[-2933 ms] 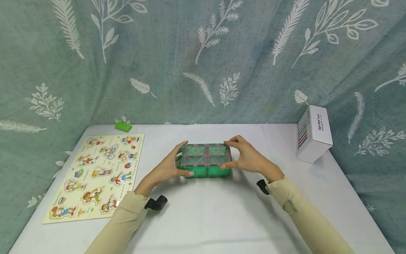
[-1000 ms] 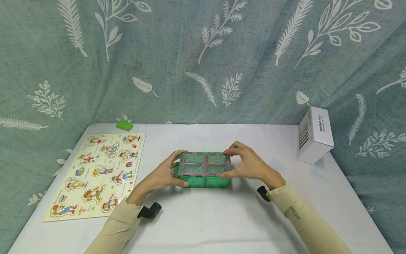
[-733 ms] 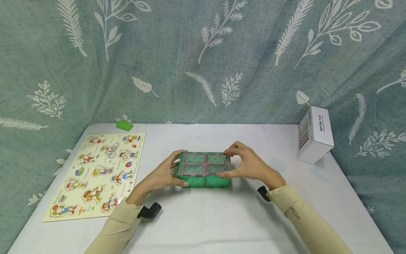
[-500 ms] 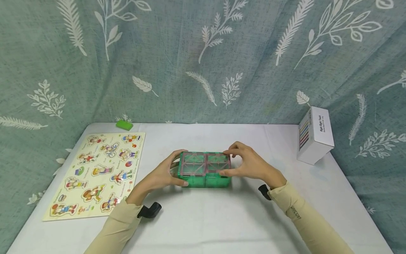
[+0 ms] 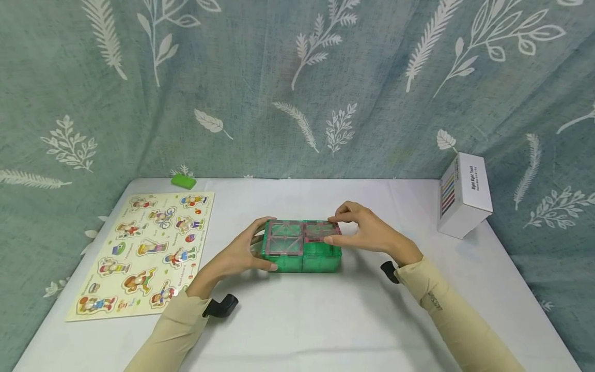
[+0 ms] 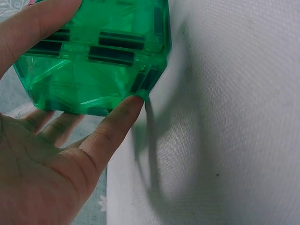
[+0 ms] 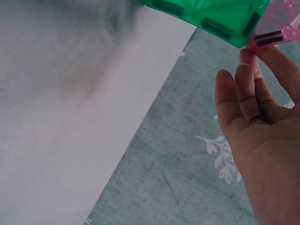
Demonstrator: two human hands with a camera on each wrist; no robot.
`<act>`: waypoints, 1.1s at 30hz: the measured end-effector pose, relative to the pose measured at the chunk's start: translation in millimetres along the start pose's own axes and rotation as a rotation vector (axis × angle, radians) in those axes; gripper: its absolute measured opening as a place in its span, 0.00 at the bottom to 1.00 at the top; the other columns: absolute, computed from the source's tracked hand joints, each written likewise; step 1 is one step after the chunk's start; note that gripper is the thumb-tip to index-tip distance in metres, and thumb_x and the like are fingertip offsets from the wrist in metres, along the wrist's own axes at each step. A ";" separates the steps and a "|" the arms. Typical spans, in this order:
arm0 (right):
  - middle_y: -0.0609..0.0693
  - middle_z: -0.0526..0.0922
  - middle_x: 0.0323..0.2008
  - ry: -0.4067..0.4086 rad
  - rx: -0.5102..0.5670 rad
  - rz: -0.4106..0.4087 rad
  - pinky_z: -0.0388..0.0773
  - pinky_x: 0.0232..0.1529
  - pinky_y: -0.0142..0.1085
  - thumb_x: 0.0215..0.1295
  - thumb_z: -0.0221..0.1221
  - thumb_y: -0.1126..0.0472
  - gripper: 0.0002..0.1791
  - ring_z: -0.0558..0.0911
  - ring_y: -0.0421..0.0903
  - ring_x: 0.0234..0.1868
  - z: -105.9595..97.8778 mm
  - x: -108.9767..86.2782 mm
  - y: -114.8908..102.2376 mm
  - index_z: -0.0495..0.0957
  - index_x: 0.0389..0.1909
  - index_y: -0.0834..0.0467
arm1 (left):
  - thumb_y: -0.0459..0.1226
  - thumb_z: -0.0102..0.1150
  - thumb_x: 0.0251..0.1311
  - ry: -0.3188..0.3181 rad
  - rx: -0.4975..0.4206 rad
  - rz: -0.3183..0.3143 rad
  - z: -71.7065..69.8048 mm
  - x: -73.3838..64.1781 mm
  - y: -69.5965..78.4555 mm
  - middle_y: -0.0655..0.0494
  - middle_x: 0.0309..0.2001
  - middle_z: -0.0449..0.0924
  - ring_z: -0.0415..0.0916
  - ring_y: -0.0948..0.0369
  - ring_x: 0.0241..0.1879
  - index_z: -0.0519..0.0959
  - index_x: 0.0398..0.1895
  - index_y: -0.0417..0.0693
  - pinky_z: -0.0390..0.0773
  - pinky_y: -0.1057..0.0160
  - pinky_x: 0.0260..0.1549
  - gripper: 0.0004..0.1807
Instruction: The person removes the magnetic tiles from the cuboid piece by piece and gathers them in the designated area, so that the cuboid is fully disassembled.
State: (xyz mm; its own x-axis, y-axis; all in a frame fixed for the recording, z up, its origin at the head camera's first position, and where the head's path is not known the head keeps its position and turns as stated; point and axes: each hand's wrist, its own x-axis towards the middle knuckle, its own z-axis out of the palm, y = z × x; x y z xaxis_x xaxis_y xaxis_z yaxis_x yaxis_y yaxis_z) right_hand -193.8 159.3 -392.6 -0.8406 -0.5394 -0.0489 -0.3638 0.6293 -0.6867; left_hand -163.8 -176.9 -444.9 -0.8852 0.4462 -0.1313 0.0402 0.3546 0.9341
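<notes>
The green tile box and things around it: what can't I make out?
Pink magnetic tile: cut off by the right wrist view's right edge.
Left hand: in the left wrist view, some fingertips hide behind the green tile box.
Puzzle board: head view, its near right corner hidden by the left sleeve.
White carton: head view, smallest print too tiny.

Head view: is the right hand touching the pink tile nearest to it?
Touching. The head view shows the right hand pinching the pink tile, its thumb on the near edge and fingers at the far edge.
</notes>
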 end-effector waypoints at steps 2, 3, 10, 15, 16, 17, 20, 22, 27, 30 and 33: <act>0.44 0.75 0.53 0.002 0.019 -0.002 0.72 0.59 0.50 0.62 0.66 0.39 0.28 0.73 0.51 0.57 -0.4 1.0 0.6 0.82 0.59 0.49 | 0.36 0.81 0.42 -0.001 -0.004 -0.002 0.0 0.2 0.3 0.48 0.79 0.51 0.46 0.38 0.79 0.53 0.77 0.60 0.53 0.34 0.74 0.60; 0.44 0.75 0.53 0.004 0.032 -0.004 0.72 0.60 0.51 0.63 0.65 0.40 0.27 0.74 0.51 0.57 -0.3 1.6 0.8 0.82 0.58 0.49 | 0.36 0.81 0.42 -0.002 -0.005 -0.003 0.0 0.2 0.4 0.48 0.79 0.51 0.46 0.37 0.79 0.53 0.77 0.60 0.53 0.34 0.74 0.60; 0.43 0.80 0.52 0.057 0.109 0.024 0.77 0.57 0.50 0.73 0.52 0.36 0.24 0.80 0.47 0.55 -0.5 8.1 0.4 0.84 0.51 0.48 | 0.35 0.81 0.42 -0.001 -0.007 -0.005 -0.3 -0.1 0.7 0.47 0.80 0.50 0.45 0.36 0.79 0.53 0.78 0.59 0.54 0.33 0.73 0.60; 0.49 0.83 0.56 0.073 0.134 0.008 0.76 0.64 0.53 0.77 0.46 0.38 0.24 0.80 0.50 0.61 -0.1 12.9 4.0 0.82 0.56 0.48 | 0.35 0.81 0.43 -0.008 -0.022 -0.011 0.5 -0.6 0.5 0.44 0.80 0.49 0.45 0.35 0.78 0.52 0.78 0.60 0.57 0.34 0.72 0.60; 0.50 0.83 0.58 0.074 0.140 0.002 0.75 0.65 0.55 0.78 0.45 0.40 0.25 0.79 0.52 0.62 -0.1 13.3 4.8 0.82 0.57 0.50 | 0.35 0.81 0.43 -0.008 -0.022 -0.014 0.6 -0.7 0.6 0.44 0.80 0.48 0.45 0.34 0.78 0.52 0.78 0.60 0.58 0.34 0.72 0.60; 0.52 0.83 0.59 0.072 0.148 0.002 0.74 0.66 0.56 0.78 0.45 0.40 0.25 0.78 0.53 0.64 0.0 13.4 5.2 0.81 0.59 0.51 | 0.35 0.81 0.43 -0.008 -0.022 -0.015 0.7 -0.5 0.8 0.44 0.80 0.48 0.45 0.34 0.78 0.52 0.78 0.60 0.58 0.34 0.72 0.60; 0.54 0.82 0.60 0.061 0.179 0.004 0.74 0.66 0.55 0.77 0.49 0.43 0.23 0.78 0.54 0.65 0.7 14.4 3.0 0.81 0.58 0.52 | 0.35 0.81 0.43 -0.006 -0.020 -0.019 0.7 -0.5 1.3 0.44 0.80 0.48 0.45 0.35 0.78 0.52 0.78 0.60 0.58 0.34 0.72 0.60; 0.55 0.81 0.61 0.041 0.206 -0.012 0.76 0.65 0.52 0.76 0.53 0.46 0.22 0.78 0.54 0.65 1.6 15.5 1.6 0.81 0.59 0.54 | 0.35 0.81 0.43 -0.004 -0.016 -0.018 0.7 -0.6 1.6 0.45 0.80 0.49 0.45 0.35 0.78 0.53 0.78 0.60 0.56 0.33 0.73 0.60; 0.57 0.82 0.60 -0.006 0.256 -0.042 0.83 0.50 0.44 0.72 0.60 0.55 0.17 0.85 0.54 0.52 5.1 19.6 -1.9 0.81 0.57 0.56 | 0.35 0.81 0.42 -0.001 -0.011 -0.014 1.0 -0.9 1.7 0.46 0.80 0.49 0.44 0.36 0.79 0.53 0.77 0.59 0.54 0.33 0.73 0.60; 0.56 0.84 0.56 0.007 0.232 -0.057 0.81 0.43 0.37 0.71 0.61 0.57 0.16 0.85 0.51 0.43 6.7 22.8 -3.3 0.82 0.56 0.56 | 0.35 0.81 0.42 -0.002 -0.016 -0.013 1.0 -0.8 1.5 0.46 0.80 0.48 0.43 0.36 0.79 0.53 0.77 0.60 0.55 0.33 0.73 0.59; 0.55 0.87 0.49 0.031 0.217 -0.069 0.78 0.39 0.33 0.71 0.61 0.56 0.13 0.81 0.49 0.38 7.6 26.5 -2.7 0.84 0.52 0.55 | 0.35 0.81 0.43 -0.005 -0.029 -0.010 1.1 -0.3 1.3 0.46 0.80 0.48 0.43 0.36 0.79 0.53 0.77 0.59 0.58 0.33 0.72 0.59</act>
State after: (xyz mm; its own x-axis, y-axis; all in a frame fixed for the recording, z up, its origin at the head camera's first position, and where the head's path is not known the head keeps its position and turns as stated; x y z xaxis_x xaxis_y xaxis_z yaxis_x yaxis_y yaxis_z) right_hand -212.0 139.0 -397.6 -0.8299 -0.5574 0.0237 -0.3289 0.4545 -0.8278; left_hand -163.0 -175.7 -444.1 -0.8831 0.4471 -0.1421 0.0181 0.3351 0.9420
